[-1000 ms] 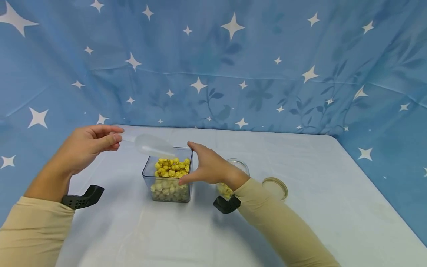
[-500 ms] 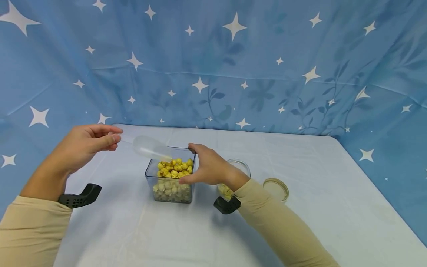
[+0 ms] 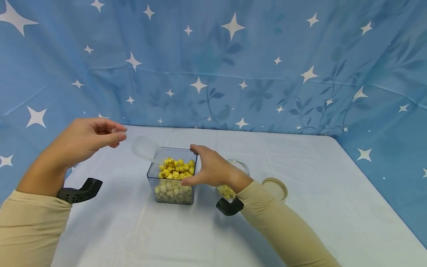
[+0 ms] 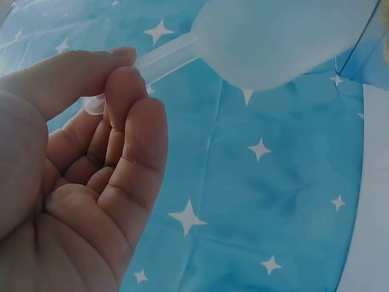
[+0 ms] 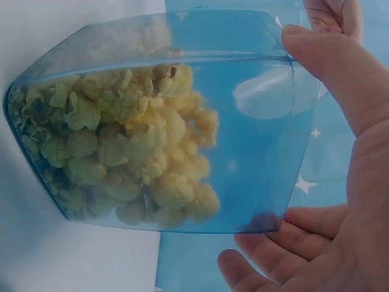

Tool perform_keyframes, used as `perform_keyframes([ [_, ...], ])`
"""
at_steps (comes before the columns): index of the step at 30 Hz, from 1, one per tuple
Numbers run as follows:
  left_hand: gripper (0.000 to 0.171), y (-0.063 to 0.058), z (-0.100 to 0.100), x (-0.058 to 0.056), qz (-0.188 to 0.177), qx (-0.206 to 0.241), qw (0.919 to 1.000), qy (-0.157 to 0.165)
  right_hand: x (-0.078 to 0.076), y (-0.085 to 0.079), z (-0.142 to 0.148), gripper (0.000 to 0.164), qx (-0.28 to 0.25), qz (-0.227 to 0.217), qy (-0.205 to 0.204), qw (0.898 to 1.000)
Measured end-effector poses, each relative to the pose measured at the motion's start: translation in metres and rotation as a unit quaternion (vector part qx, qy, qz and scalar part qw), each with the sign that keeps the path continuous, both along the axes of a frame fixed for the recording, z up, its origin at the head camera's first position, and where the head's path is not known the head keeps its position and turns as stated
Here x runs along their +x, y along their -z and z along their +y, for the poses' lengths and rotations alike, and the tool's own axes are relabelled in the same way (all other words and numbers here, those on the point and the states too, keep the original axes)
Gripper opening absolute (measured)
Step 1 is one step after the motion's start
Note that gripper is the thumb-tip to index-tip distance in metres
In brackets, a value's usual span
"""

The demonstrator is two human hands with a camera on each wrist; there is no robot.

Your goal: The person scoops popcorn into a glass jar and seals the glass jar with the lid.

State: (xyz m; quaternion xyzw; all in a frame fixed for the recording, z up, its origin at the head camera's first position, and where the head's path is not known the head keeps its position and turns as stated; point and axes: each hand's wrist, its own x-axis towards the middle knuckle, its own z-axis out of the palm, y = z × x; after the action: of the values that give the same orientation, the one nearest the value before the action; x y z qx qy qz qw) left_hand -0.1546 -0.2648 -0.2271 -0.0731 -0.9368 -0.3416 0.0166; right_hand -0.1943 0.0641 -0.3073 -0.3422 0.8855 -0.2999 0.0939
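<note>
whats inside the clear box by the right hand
Yellow popcorn lies heaped in the lower part of the clear box. The outer pieces show from above and through the sides; those in the middle are covered.

Clear box (image 3: 153, 182): accessible from above, over the popcorn (image 3: 176, 172); overhung at left rim by scoop (image 3: 145, 148); barred at right by right hand (image 3: 211, 165). Left approach: obstructed high by left hand (image 3: 88, 139), passable low, along table (image 3: 173, 233). Front: passable. Right, low: occupied by jar (image 3: 237, 161), then gold-rimmed lid (image 3: 284, 190); beyond lid, passable.
</note>
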Motion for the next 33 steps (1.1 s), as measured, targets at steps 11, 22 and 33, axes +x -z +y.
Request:
perform_keyframes([
  [11, 0.046, -0.014, 0.033, -0.004, 0.010, -0.009, 0.9998, 0.013, 0.001, 0.002, 0.001, 0.105, -0.009, -0.011, 0.003, 1.000],
  [22, 0.034, -0.017, 0.057, -0.009, 0.050, -0.051, 0.9968, 0.037, 0.002, 0.003, 0.001, 0.105, -0.020, -0.009, 0.004, 1.000],
  [33, 0.028, -0.002, 0.074, -0.024, 0.015, -0.072, 0.9952, 0.064, 0.000, 0.003, 0.001, 0.105, -0.018, -0.009, 0.008, 1.000],
])
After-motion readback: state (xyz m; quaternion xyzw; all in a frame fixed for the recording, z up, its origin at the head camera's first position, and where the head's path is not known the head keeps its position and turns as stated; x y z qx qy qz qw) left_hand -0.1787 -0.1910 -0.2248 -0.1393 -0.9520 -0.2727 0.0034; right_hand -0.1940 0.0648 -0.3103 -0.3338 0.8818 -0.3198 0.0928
